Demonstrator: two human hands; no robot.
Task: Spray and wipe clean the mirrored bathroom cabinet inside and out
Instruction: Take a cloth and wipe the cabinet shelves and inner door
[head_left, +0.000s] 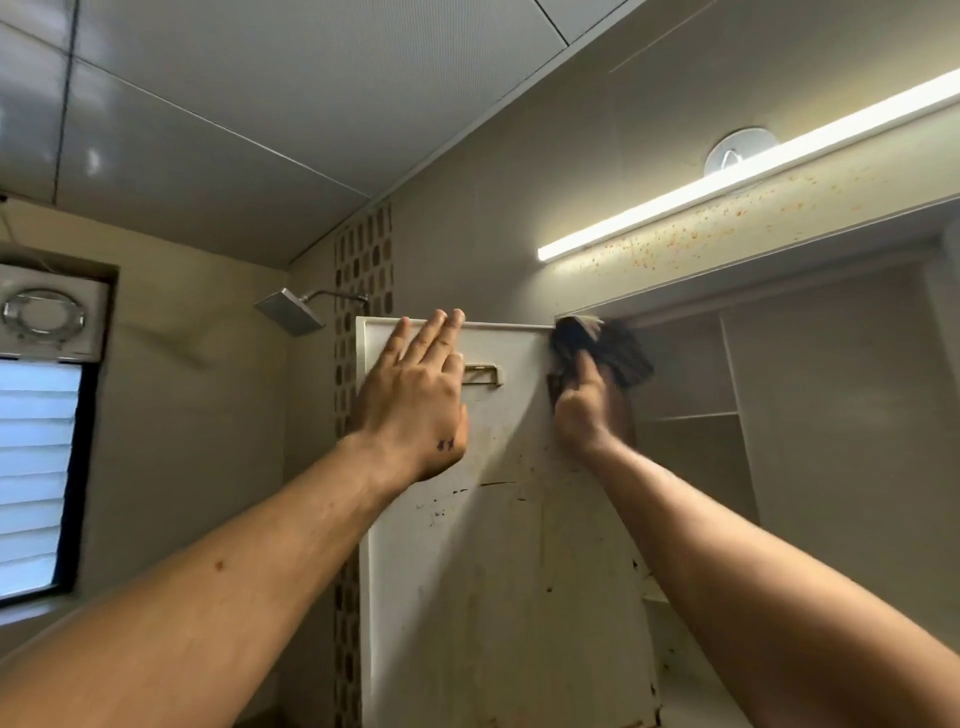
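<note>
Wiping was the step in hand, up at the top of the opened cabinet door (493, 571), whose pale inner face was turned toward the camera. The left hand (415, 400) lay flat against that face near its top edge, its fingers (439, 332) straight and held close together, the tips just reaching the door's upper rim. It gripped nothing and looked to be steadying the door.

Over on the hinge side, the right hand (584, 410) was clamped on a dark cloth (608, 351), thumb up along it and the rest of the fingers hidden behind the bunched fabric. The cloth sat right at the corner where the door's top meets the cabinet (831, 415) opening. It was blurred, so a scrubbing stroke seemed under way.

Plenty appeared left to do. Dark specks and brownish smears marked the lower part of the door, and rusty spots dotted the panel under the light strip (727, 171). The cabinet's inside, with its shelf (696, 415), stood open to the right of the cloth. No spray bottle was in view.

The next move probably called for drawing the cloth down the door's face toward those stains, with the flat palm kept braced so the door would not swing away under the pressure
</note>
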